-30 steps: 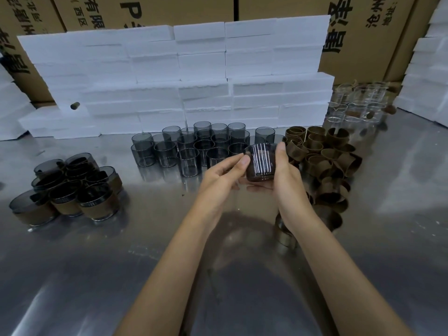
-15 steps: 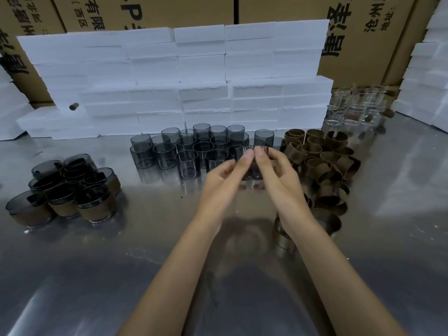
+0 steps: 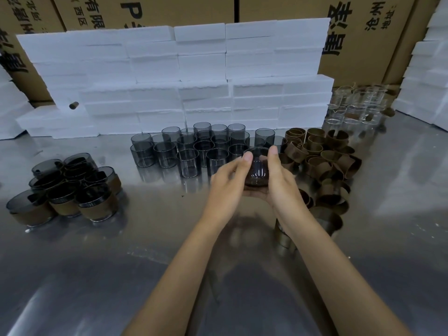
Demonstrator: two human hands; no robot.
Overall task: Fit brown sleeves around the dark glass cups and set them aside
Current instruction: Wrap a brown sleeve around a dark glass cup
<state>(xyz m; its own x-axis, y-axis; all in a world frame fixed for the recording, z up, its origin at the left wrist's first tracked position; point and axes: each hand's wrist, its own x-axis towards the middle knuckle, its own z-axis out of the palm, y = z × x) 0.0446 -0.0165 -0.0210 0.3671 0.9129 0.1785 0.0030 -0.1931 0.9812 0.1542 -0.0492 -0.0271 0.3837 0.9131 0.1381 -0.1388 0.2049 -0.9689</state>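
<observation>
A dark glass cup with a brown sleeve around it is held upright above the metal table, in the middle of the view. My left hand grips its left side and my right hand grips its right side, thumbs up at the rim. Behind it stand several bare dark glass cups. A heap of loose brown sleeves lies to the right. Several sleeved cups sit grouped at the left.
A wall of white foam blocks runs across the back, with cardboard boxes behind it. Clear glass cups stand at the back right. More foam blocks stack at the right edge. The shiny metal table reaches toward me.
The cup was turned and hidden behind my fingertips half a second ago; now it shows again between both hands, upright, with my thumbs apart at its rim.
</observation>
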